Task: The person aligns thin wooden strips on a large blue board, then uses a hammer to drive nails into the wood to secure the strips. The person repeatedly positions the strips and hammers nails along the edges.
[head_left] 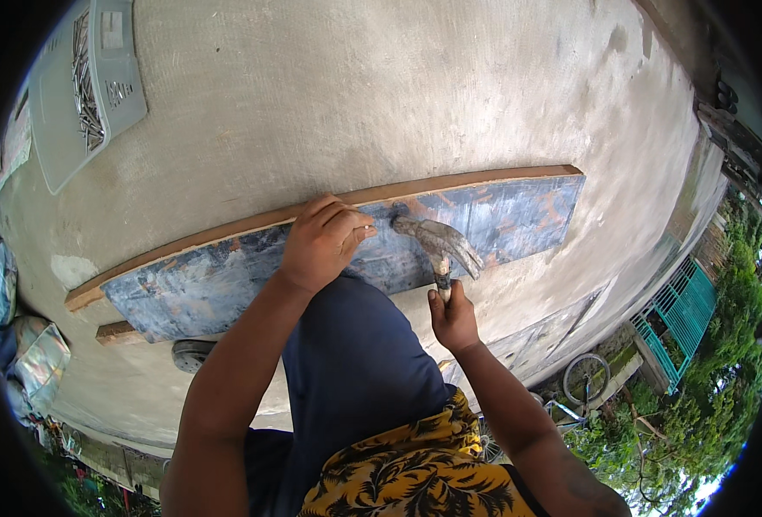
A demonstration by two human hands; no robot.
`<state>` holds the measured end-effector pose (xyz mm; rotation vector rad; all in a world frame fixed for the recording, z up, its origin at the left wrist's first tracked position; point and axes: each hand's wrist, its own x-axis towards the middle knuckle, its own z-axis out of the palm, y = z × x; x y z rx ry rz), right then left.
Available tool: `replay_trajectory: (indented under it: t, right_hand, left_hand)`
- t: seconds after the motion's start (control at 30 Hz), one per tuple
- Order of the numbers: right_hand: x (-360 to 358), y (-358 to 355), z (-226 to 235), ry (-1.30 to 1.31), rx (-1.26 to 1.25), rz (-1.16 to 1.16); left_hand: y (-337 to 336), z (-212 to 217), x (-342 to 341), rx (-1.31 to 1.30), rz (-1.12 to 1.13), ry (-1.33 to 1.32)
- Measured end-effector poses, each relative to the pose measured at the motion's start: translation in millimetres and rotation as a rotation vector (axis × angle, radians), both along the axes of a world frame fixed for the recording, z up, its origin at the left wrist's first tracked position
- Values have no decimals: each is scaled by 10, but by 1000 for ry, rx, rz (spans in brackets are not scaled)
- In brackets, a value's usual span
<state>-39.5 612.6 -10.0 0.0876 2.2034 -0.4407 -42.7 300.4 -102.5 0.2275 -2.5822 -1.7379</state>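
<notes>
A long board (502, 215) with a worn blue-grey face lies across the floor before me. One wooden strip (217, 231) runs along its far edge, and the end of another strip (118, 333) sticks out at its near left corner. My left hand (322, 241) rests over the board's far edge near the middle, thumb and fingers pinched together; whatever small thing they may hold is hidden. In my right hand (455, 320) is a claw hammer (433, 237), gripped by the handle. Its head is over the board, just right of my left fingers. My knee covers part of the board's near edge.
A clear plastic container (127, 103) with many nails (86, 82) stands on the concrete floor (381, 86) at the far left. Bags (36, 358) lie at the left. A dark round object (193, 355) sits by the board's near side. A bicycle (586, 379) and a green gate (678, 319) are at the right.
</notes>
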Motion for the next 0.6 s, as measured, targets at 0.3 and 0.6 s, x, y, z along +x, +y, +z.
replay_trajectory:
  t: [0.3,0.6]
  right_hand:
    - [73,220,-275,57,-60,15]
    - [35,184,-314,100,-88,60]
  left_hand:
    - [-13,-134,-14,-186,-110,185]
    - [70,-164,15,-255,-59,215]
